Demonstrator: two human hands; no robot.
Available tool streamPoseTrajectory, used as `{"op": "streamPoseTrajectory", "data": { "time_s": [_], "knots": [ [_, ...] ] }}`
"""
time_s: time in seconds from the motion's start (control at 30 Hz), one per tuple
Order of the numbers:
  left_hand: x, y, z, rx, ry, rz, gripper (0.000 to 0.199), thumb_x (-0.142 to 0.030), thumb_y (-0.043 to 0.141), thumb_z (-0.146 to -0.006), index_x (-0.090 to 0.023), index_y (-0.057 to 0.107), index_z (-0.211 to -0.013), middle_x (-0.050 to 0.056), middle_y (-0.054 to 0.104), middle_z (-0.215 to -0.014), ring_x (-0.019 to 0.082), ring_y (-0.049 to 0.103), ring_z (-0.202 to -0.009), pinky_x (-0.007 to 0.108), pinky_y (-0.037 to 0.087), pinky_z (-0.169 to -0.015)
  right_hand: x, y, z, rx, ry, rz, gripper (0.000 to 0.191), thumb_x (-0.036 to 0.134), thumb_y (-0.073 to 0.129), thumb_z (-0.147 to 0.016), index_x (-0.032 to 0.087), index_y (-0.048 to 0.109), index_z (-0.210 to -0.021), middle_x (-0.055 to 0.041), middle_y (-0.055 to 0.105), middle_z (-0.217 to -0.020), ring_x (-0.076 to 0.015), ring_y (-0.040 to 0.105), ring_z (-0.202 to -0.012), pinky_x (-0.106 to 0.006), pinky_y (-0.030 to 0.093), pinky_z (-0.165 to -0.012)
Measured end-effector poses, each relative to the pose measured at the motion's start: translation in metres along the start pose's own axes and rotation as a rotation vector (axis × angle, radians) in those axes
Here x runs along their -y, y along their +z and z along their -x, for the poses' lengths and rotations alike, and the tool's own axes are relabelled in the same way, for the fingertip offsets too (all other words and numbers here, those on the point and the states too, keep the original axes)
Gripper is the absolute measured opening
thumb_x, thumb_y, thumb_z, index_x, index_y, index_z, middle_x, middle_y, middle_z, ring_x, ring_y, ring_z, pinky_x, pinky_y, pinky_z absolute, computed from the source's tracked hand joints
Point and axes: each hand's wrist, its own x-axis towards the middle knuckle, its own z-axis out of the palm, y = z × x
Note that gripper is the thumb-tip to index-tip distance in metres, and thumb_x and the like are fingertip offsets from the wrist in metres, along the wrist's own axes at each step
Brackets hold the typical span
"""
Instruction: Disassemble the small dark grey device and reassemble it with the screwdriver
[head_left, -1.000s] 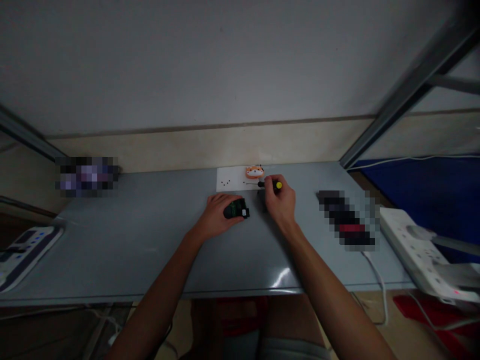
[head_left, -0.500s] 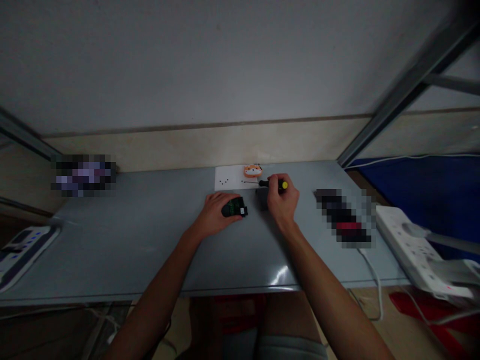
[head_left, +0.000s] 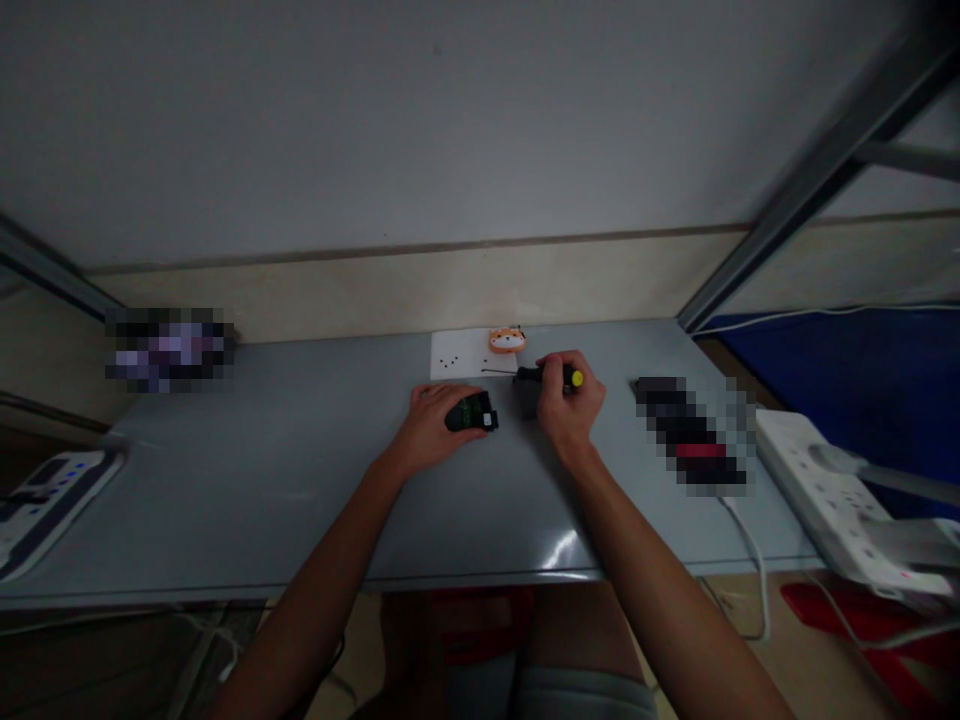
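Observation:
My left hand (head_left: 439, 428) is closed around a small dark device with a green circuit board (head_left: 474, 411) and a white label at its right end. In my right hand (head_left: 571, 405) is a screwdriver (head_left: 531, 374) with a black handle and a yellow end cap. Its thin shaft points left over a white sheet (head_left: 469, 340), the tip close to a single dark speck like a screw (head_left: 485, 361). Several more such specks lie in a group on the sheet's left part. Partly hidden under my right hand is a dark flat piece (head_left: 526, 399).
An orange-and-white animal-face case (head_left: 508, 340) sits on the sheet's right end. Power strips stand at the left (head_left: 52, 505) and right (head_left: 847, 500) of the grey table (head_left: 247, 480). A pixelated dark object (head_left: 690, 435) with a white cable lies right; another blurred item (head_left: 171, 350) lies back left.
The screwdriver has shifted slightly toward me, its tip now a little apart from the lone speck. My right hand moved slightly right and down; my left hand keeps its hold on the device.

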Motion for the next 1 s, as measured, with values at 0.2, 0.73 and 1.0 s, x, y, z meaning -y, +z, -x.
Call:
{"op": "streamPoseTrajectory", "data": {
  "time_s": [0.2, 0.73, 1.0],
  "knots": [
    [-0.0033, -0.0019, -0.0001, -0.198, -0.092, -0.029, 0.035, -0.034, 0.072, -0.095, -0.027, 0.066, -0.128, 0.006, 0.069, -0.134, 0.027, 0.058, -0.13, 0.048, 0.034, -0.115, 0.0038, -0.0008, -0.0003, 0.009, -0.018, -0.059, 0.032, 0.042, 0.052, -0.097, 0.023, 0.063, -0.074, 0.0002, 0.061, -0.066, -0.0168, 0.057, -0.066, -0.03, 0.043, -0.063],
    [-0.0047, -0.0041, -0.0033, -0.343, -0.147, -0.085, 0.006, -0.031, 0.076, -0.092, -0.031, 0.079, -0.097, 0.003, 0.069, -0.122, 0.027, 0.055, -0.122, 0.051, 0.038, -0.111, 0.0048, 0.0036, 0.0054, 0.096, 0.022, -0.118, 0.036, 0.048, 0.052, -0.097, 0.023, 0.064, -0.074, 0.0016, 0.058, -0.064, -0.0148, 0.051, -0.057, -0.029, 0.04, -0.056],
    [-0.004, -0.006, -0.0031, -0.364, -0.141, -0.101, 0.003, -0.03, 0.075, -0.092, -0.028, 0.076, -0.094, 0.005, 0.068, -0.123, 0.028, 0.055, -0.119, 0.051, 0.038, -0.11, 0.0041, 0.0043, 0.004, 0.071, 0.034, -0.172, 0.035, 0.046, 0.053, -0.097, 0.022, 0.064, -0.073, 0.0015, 0.058, -0.065, -0.0146, 0.051, -0.058, -0.03, 0.041, -0.058]
  ]
}}
